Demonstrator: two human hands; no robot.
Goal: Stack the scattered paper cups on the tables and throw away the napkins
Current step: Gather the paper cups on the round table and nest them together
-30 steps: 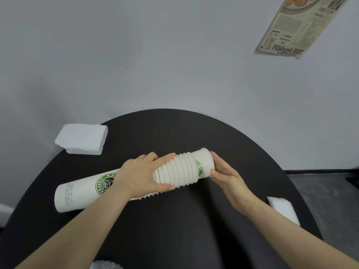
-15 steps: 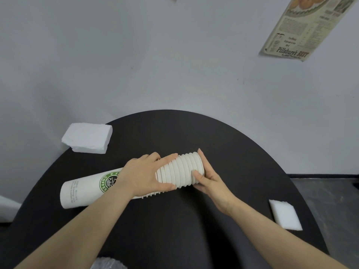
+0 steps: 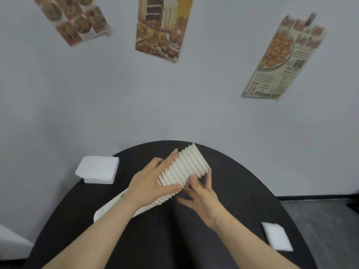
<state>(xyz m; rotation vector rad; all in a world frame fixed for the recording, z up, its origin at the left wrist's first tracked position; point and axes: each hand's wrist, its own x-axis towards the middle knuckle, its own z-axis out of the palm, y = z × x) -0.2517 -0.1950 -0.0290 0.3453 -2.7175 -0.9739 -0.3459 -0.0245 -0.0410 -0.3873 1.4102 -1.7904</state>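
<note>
A long stack of paper cups is held in both hands above the middle of a round black worktop. The left hand is wrapped over the middle of the stack, thumb underneath and fingers laid across the ribbed rims. The right hand is set just beside it on the near side, its fingertips pressed against the rims close to the open end; whether its fingers are curled round the stack or only pushed against it cannot be told.

Compared with half a second ago, the last cup is no longer seen as a separate piece: it is now seated fully in the open end, so the nesting step is judged complete for this worktop. The stack is also tilted, with its open end raised toward the far edge and its base pointed at the near left edge, where before it was held nearly level. The camera view is raised as well, so that three food posters are shown on the grey wall.

A thick pile of white napkins is seen at the far left edge, and a smaller napkin at the near right edge. Both are untouched, so the throwing away is judged not yet done.
</note>
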